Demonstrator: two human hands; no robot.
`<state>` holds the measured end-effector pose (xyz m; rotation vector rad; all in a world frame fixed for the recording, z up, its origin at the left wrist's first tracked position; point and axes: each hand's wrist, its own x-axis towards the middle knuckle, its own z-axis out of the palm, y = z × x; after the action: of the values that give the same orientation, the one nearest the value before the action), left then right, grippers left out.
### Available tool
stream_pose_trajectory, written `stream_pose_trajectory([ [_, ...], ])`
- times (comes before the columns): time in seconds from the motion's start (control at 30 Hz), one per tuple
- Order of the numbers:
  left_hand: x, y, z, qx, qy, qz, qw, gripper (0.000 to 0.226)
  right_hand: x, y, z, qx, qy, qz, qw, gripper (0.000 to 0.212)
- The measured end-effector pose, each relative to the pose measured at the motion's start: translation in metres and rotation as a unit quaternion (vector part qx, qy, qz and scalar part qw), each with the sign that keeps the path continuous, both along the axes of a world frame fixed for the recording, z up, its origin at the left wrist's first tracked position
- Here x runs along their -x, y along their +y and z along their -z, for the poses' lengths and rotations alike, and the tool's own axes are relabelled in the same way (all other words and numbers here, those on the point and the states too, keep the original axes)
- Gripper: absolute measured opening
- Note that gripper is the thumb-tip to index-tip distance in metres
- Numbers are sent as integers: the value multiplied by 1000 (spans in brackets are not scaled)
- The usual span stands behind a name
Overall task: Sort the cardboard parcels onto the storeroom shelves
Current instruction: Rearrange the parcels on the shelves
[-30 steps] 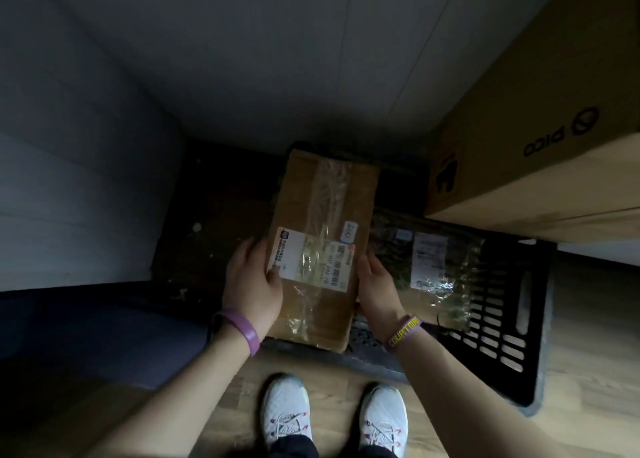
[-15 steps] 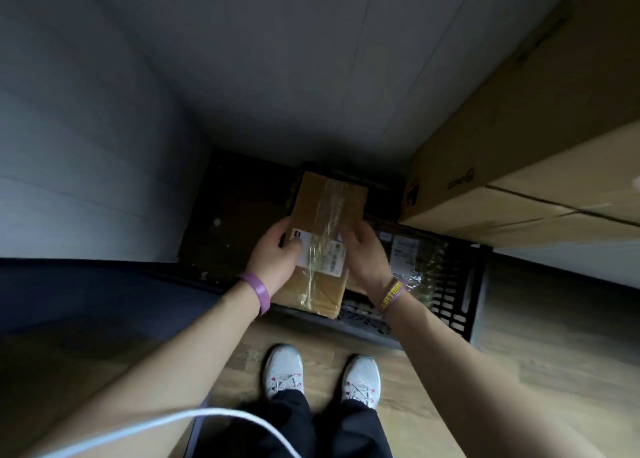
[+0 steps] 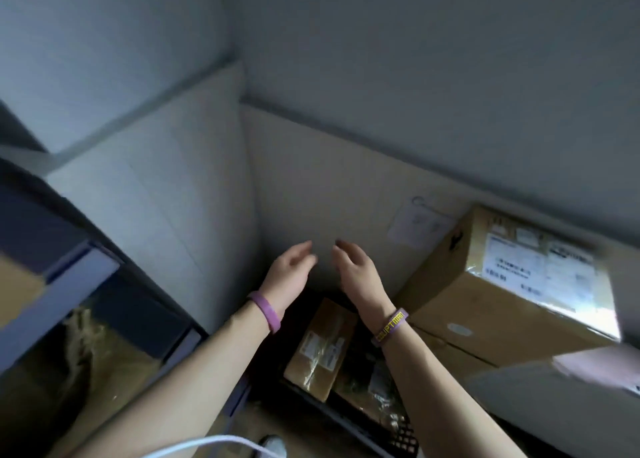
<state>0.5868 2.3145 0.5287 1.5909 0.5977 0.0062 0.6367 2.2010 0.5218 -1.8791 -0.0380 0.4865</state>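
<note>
A small taped cardboard parcel (image 3: 320, 348) with a white label lies in a black plastic crate (image 3: 398, 437) on the floor, below my forearms. My left hand (image 3: 289, 274) and my right hand (image 3: 355, 272) are both raised in front of the wall corner, palms facing each other, fingers relaxed, holding nothing. Neither hand touches the parcel. A second plastic-wrapped parcel (image 3: 377, 392) lies beside it in the crate.
A big cardboard box (image 3: 512, 284) with labels stands at the right on further boxes. A dark blue metal shelf (image 3: 69, 284) runs along the left, with brown material (image 3: 86, 353) on its lower level. A white cable (image 3: 214, 445) crosses the bottom edge.
Both hands have let go of the small parcel, which now lies in the crate. The hands rose toward the wall corner, and the view lifted upward.
</note>
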Motion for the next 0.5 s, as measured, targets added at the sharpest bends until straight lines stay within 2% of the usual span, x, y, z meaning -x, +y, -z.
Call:
stream_pose_trajectory([
  [0.2,85,-10,-112,-28,-89,-85,992,40,69,4,-105,-65,-50,-100,992,45],
  [0.5,270,-38,-192,-56,-131,-290,946,42,209,-3,-193,-130,-81,-277,949,42],
])
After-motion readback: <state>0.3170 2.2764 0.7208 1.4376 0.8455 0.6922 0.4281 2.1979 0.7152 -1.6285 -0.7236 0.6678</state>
